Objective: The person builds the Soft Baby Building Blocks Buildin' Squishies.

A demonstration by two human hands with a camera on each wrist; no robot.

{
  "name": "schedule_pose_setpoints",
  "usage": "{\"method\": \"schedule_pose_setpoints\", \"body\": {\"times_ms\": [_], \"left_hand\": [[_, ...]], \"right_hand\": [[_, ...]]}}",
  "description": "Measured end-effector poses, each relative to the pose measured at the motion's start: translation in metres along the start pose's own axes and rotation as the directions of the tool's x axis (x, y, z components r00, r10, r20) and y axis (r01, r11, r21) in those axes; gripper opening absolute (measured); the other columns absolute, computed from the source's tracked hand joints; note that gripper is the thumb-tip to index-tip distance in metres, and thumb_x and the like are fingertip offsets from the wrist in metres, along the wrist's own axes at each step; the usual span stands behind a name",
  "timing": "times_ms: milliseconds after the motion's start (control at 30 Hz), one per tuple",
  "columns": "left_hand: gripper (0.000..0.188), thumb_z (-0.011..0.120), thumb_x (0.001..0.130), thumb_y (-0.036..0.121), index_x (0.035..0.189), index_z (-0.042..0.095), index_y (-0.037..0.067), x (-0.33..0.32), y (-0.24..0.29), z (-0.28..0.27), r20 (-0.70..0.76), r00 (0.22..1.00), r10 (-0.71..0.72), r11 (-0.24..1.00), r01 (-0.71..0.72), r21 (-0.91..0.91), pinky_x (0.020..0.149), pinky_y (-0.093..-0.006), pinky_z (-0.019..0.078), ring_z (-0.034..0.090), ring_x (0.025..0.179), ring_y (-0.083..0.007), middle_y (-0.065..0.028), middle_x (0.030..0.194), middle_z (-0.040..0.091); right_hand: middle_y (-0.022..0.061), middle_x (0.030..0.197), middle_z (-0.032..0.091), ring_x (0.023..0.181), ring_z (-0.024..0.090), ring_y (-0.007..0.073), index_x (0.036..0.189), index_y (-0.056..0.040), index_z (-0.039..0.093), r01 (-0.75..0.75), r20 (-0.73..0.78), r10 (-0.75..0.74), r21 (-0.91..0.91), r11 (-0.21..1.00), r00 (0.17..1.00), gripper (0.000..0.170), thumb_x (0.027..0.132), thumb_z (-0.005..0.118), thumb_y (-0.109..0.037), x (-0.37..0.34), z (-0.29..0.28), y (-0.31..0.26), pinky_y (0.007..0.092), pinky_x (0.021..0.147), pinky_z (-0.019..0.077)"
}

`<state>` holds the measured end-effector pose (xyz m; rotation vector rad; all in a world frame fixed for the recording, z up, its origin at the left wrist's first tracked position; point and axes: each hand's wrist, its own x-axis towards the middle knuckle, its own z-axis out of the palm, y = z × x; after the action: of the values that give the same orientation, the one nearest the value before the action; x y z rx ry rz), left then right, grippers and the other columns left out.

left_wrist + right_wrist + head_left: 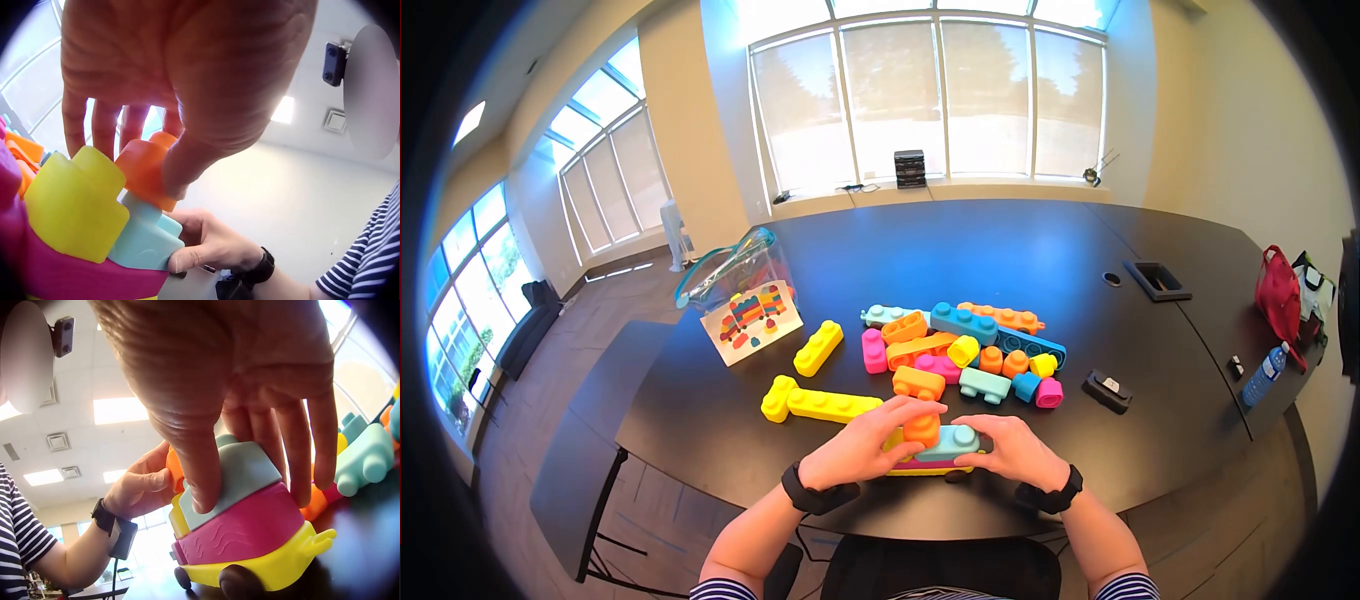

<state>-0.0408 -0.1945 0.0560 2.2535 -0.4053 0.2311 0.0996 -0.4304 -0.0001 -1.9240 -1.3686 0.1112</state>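
My left hand pinches an orange block between thumb and fingers. In the left wrist view this block overlaps the top of a light teal block, close beside a yellow block. The thumb and fingers of my right hand grip the teal block from its other end. Both the teal and yellow blocks sit on a long magenta block. Under that is a yellow wheeled base with dark wheels, standing on the table near its front edge.
Beyond my hands lies a cluster of colourful blocks. Yellow blocks lie to the left, near a picture card and a clear bag. A black object lies right; a water bottle stands farther right.
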Motion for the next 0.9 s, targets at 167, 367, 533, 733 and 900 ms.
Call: {"method": "schedule_pose_setpoints", "body": {"times_ms": [167,367,533,733,900], "left_hand": [[0.062,0.077,0.09,0.003,0.147,0.056,0.014,-0.005,-0.002,0.017,-0.068,0.998,-0.015,1.0,0.017,0.024,0.104,-0.0414,0.0511,0.064,0.12,-0.034,-0.0124,0.131,0.063],[0.063,0.075,0.089,0.002,0.147,0.054,0.015,-0.004,-0.006,0.024,-0.056,0.998,-0.014,0.995,0.019,0.102,0.097,-0.0431,0.0542,0.065,0.114,-0.0376,-0.0135,0.128,0.062],[0.059,0.074,0.089,0.0,0.143,0.056,0.014,0.002,-0.015,0.016,0.051,0.998,-0.038,0.997,0.034,0.067,0.101,-0.0429,0.0517,0.064,0.116,-0.0358,-0.0121,0.124,0.062],[0.059,0.074,0.089,0.0,0.143,0.056,0.014,0.002,-0.016,0.013,0.077,0.996,-0.039,0.998,0.035,0.06,0.103,-0.0432,0.0512,0.064,0.118,-0.0354,-0.0122,0.125,0.062],[0.063,0.077,0.087,0.002,0.145,0.056,0.012,-0.001,-0.018,0.009,0.06,0.998,-0.037,0.999,0.037,-0.007,0.108,-0.0413,0.0496,0.063,0.126,-0.0325,-0.0116,0.137,0.062]], "right_hand": [[0.0185,0.116,0.075,0.104,0.071,0.0384,0.132,-0.0045,0.067,-0.077,0.055,0.078,-0.024,0.997,0.995,0.057,0.085,0.087,-0.029,0.002,-0.004,-0.01,0.0436,0.091,0.0575],[0.0187,0.116,0.075,0.105,0.071,0.0384,0.133,-0.0043,0.067,-0.056,0.05,0.056,-0.016,0.998,0.997,0.058,0.084,0.087,-0.029,0.004,-0.003,-0.009,0.0435,0.092,0.0576],[0.019,0.117,0.075,0.105,0.071,0.0386,0.134,-0.0047,0.066,-0.068,0.06,0.068,-0.014,0.998,0.996,0.059,0.084,0.087,-0.028,0.006,-0.003,-0.011,0.0436,0.092,0.0576],[0.0196,0.118,0.075,0.107,0.071,0.0389,0.135,-0.005,0.066,-0.091,0.089,0.089,0.018,0.996,0.992,0.059,0.085,0.087,-0.029,0.007,-0.004,-0.011,0.0438,0.093,0.0574],[0.0199,0.118,0.075,0.107,0.071,0.039,0.135,-0.0047,0.066,-0.072,0.08,0.07,0.018,0.997,0.994,0.059,0.086,0.086,-0.03,0.009,0.003,-0.008,0.044,0.093,0.0571]]}}
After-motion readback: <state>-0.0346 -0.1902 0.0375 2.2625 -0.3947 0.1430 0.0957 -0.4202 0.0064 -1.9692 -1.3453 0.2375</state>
